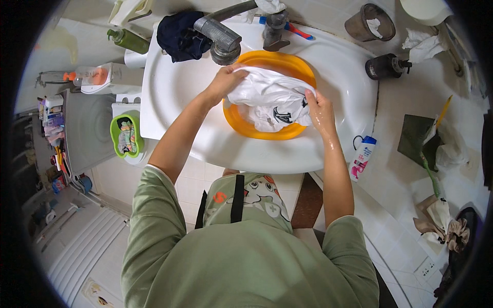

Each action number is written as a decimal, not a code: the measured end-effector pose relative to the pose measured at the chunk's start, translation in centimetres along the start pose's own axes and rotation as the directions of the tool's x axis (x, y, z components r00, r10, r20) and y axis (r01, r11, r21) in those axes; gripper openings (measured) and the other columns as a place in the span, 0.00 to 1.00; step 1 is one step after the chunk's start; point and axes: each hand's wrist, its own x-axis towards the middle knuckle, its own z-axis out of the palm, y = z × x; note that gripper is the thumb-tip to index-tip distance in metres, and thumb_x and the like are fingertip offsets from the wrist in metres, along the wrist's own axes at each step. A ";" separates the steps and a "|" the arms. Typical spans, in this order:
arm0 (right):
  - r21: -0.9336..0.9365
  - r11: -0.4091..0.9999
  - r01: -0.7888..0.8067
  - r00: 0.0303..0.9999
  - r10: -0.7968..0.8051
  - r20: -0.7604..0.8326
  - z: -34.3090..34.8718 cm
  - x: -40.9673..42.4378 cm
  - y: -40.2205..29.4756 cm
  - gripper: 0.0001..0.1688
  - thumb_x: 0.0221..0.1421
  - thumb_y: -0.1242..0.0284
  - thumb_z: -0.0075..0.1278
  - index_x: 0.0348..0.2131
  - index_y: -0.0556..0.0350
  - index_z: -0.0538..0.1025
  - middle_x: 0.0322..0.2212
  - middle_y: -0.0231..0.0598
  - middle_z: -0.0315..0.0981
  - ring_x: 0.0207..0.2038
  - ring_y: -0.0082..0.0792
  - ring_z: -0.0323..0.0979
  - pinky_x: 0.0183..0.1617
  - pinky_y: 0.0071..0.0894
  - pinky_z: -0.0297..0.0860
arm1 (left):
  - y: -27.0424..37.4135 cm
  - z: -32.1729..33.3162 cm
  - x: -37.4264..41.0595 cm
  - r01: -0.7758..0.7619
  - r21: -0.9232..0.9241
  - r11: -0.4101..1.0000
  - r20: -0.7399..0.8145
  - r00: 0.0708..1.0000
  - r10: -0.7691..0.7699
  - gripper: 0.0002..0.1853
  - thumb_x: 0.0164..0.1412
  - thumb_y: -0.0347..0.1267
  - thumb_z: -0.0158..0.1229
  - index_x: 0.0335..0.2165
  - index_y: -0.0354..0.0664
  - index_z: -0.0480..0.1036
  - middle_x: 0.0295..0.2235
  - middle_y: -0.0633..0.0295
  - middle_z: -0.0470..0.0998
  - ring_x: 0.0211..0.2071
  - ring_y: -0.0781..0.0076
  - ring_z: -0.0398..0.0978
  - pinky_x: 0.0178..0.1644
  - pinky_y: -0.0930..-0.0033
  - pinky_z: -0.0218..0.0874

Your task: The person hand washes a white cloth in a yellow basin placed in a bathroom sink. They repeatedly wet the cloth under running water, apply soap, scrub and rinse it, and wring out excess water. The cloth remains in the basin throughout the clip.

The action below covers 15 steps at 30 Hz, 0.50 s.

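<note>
Between my two hands a wet white garment with black printing is stretched over an orange plastic basin. My left hand grips its upper left edge. My right hand, wet like the forearm, pinches the garment's right edge. The garment's lower part hangs bunched inside the basin, and the basin's bottom is hidden. The basin stands in a white washbasin. Just above my left hand is the head of a grey faucet.
Dark blue cloth lies on the washbasin's upper left rim. A red and blue toothbrush rests behind the faucet. At the right are a shampoo bottle, a black pump bottle and a brown cup. A green container holds small cloths at the left.
</note>
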 end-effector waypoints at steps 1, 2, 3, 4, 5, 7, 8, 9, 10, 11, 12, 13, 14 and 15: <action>0.124 0.992 -0.014 0.999 0.010 0.030 -0.1 0.0 -0.4 0.20 0.55 0.60 0.44 0.34 0.60 0.74 0.24 0.34 0.72 0.27 0.27 0.67 0.35 0.25 0.63 | -0.4 -0.1 0.0 -0.136 0.230 0.964 0.045 0.991 0.129 0.18 0.54 0.34 0.51 0.44 0.44 0.68 0.46 0.54 0.65 0.47 0.63 0.65 0.51 0.67 0.59; 0.246 0.969 -0.032 0.998 0.017 0.061 -0.4 -0.1 -1.0 0.20 0.56 0.60 0.44 0.34 0.60 0.74 0.25 0.32 0.72 0.27 0.24 0.66 0.35 0.24 0.63 | -0.8 -0.1 0.0 -0.269 0.440 0.857 0.118 0.963 0.242 0.19 0.53 0.35 0.51 0.45 0.43 0.68 0.47 0.53 0.64 0.49 0.62 0.62 0.53 0.66 0.55; 0.365 0.929 -0.053 0.996 0.021 0.091 -0.5 -0.2 -1.9 0.21 0.56 0.59 0.44 0.34 0.60 0.74 0.25 0.31 0.72 0.27 0.22 0.65 0.34 0.23 0.63 | -0.7 0.0 -0.3 -0.389 0.616 0.685 0.214 0.919 0.330 0.21 0.52 0.36 0.52 0.46 0.42 0.67 0.48 0.52 0.63 0.52 0.61 0.60 0.56 0.65 0.52; 0.403 0.915 -0.022 0.996 -0.017 0.091 -0.2 -0.3 -2.5 0.22 0.57 0.59 0.43 0.35 0.63 0.74 0.25 0.27 0.71 0.27 0.17 0.63 0.33 0.19 0.62 | -1.0 0.8 -0.8 -0.506 0.498 0.704 0.225 0.860 0.459 0.26 0.49 0.40 0.55 0.46 0.40 0.66 0.50 0.50 0.60 0.55 0.59 0.54 0.60 0.63 0.44; 0.410 0.912 -0.028 0.988 -0.037 0.150 0.0 -0.3 -2.9 0.22 0.57 0.59 0.43 0.35 0.63 0.74 0.26 0.27 0.70 0.28 0.17 0.63 0.34 0.19 0.62 | -1.1 1.6 -1.4 -0.520 0.566 0.640 0.242 0.846 0.474 0.26 0.48 0.40 0.56 0.46 0.40 0.67 0.50 0.50 0.60 0.55 0.59 0.54 0.60 0.63 0.44; 0.424 0.905 -0.047 0.963 -0.072 0.259 0.3 -0.1 -3.4 0.23 0.57 0.59 0.43 0.36 0.63 0.74 0.26 0.28 0.70 0.29 0.16 0.64 0.35 0.18 0.62 | 1.2 3.7 -3.9 -0.540 0.682 0.493 0.289 0.818 0.497 0.26 0.47 0.40 0.58 0.45 0.40 0.68 0.50 0.51 0.61 0.55 0.59 0.54 0.59 0.62 0.45; 0.432 0.877 -0.211 0.935 0.052 0.351 0.3 0.2 -3.1 0.19 0.55 0.64 0.46 0.36 0.64 0.74 0.26 0.30 0.70 0.30 0.16 0.65 0.36 0.18 0.63 | -0.1 3.9 -2.9 -0.585 0.726 0.362 0.284 0.734 0.617 0.21 0.50 0.38 0.54 0.42 0.40 0.71 0.44 0.51 0.68 0.49 0.59 0.62 0.53 0.64 0.53; 0.454 0.877 -0.156 0.938 -0.013 0.347 0.2 0.0 -3.4 0.17 0.54 0.66 0.46 0.35 0.64 0.74 0.27 0.30 0.70 0.30 0.16 0.65 0.35 0.19 0.63 | -0.3 3.8 -2.8 -0.544 0.631 0.553 0.210 0.806 0.553 0.20 0.50 0.36 0.54 0.42 0.38 0.71 0.40 0.52 0.70 0.45 0.61 0.65 0.51 0.66 0.55; 0.476 0.874 -0.100 0.937 -0.078 0.341 0.1 -0.3 -4.0 0.15 0.53 0.69 0.47 0.34 0.64 0.74 0.27 0.30 0.71 0.30 0.16 0.65 0.35 0.19 0.63 | -0.3 3.7 -2.9 -0.476 0.508 0.718 0.152 0.870 0.469 0.18 0.50 0.34 0.54 0.41 0.37 0.71 0.37 0.53 0.72 0.41 0.64 0.68 0.48 0.68 0.58; 0.498 0.866 -0.045 0.932 -0.143 0.333 0.1 -0.6 -4.5 0.13 0.52 0.71 0.47 0.33 0.65 0.73 0.27 0.30 0.71 0.30 0.17 0.66 0.35 0.20 0.63 | -0.5 3.5 -2.8 -0.383 0.363 0.849 0.112 0.923 0.369 0.17 0.50 0.32 0.54 0.40 0.36 0.71 0.34 0.54 0.73 0.38 0.66 0.71 0.45 0.70 0.60; 0.506 0.862 -0.019 0.942 -0.154 0.299 0.0 -1.1 -4.7 0.12 0.45 0.74 0.50 0.33 0.63 0.73 0.25 0.33 0.72 0.28 0.20 0.67 0.34 0.22 0.64 | -0.8 3.3 -2.3 -0.404 0.304 0.862 0.107 0.914 0.391 0.13 0.50 0.27 0.53 0.37 0.35 0.73 0.28 0.60 0.76 0.28 0.74 0.73 0.38 0.76 0.63; 0.356 0.934 0.042 0.936 -0.161 0.314 -0.2 -1.0 -4.0 0.14 0.44 0.73 0.50 0.33 0.62 0.73 0.25 0.34 0.72 0.28 0.22 0.68 0.35 0.23 0.64 | -1.1 2.7 -2.3 -0.370 0.272 0.888 0.132 0.929 0.347 0.12 0.50 0.26 0.54 0.36 0.35 0.73 0.29 0.61 0.75 0.29 0.76 0.72 0.40 0.76 0.62; 0.195 0.975 0.103 0.930 -0.164 0.329 -0.4 -0.6 -2.7 0.15 0.43 0.73 0.51 0.34 0.62 0.73 0.25 0.36 0.72 0.29 0.24 0.69 0.35 0.23 0.65 | -1.4 2.1 -2.4 -0.334 0.240 0.912 0.158 0.940 0.302 0.11 0.49 0.25 0.54 0.35 0.36 0.73 0.30 0.63 0.75 0.30 0.77 0.71 0.41 0.77 0.61; 0.030 0.986 0.162 0.925 -0.162 0.344 -0.6 -0.5 -2.5 0.16 0.41 0.72 0.52 0.34 0.61 0.73 0.25 0.38 0.72 0.29 0.25 0.69 0.35 0.24 0.65 | -0.9 2.0 -2.9 -0.294 0.211 0.932 0.187 0.948 0.257 0.10 0.48 0.24 0.54 0.34 0.37 0.73 0.30 0.64 0.75 0.31 0.78 0.71 0.42 0.77 0.61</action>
